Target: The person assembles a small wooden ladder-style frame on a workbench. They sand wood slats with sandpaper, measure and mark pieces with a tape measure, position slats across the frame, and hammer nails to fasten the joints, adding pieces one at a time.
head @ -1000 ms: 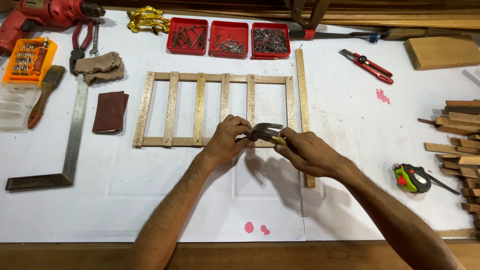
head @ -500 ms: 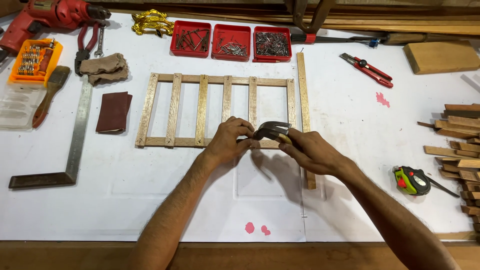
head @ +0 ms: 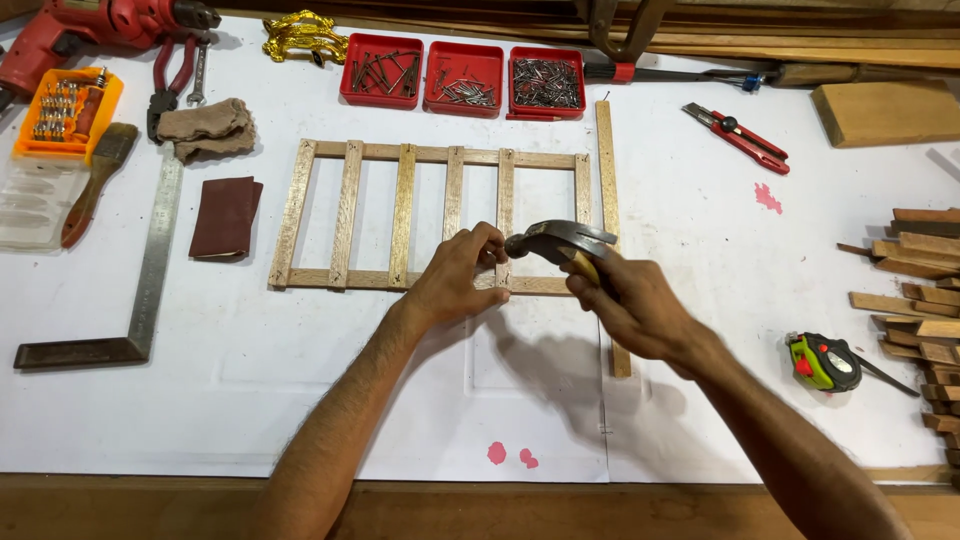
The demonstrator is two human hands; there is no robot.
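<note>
Hammer [head: 556, 240] raised since earlier, clenched in right hand [head: 630, 305]; left hand [head: 458, 280] pinches wooden frame [head: 400, 215] just beneath; fingers [head: 490, 245] risk a strike.

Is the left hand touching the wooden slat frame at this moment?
Touching. In the head view the left hand lies on the wooden slat frame, its fingers pressing the bottom rail beside a slat, with no gap showing.

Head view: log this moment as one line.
right hand: grips steel-headed wooden-handled hammer | left hand: pinches at slatted wooden frame | white table
</note>
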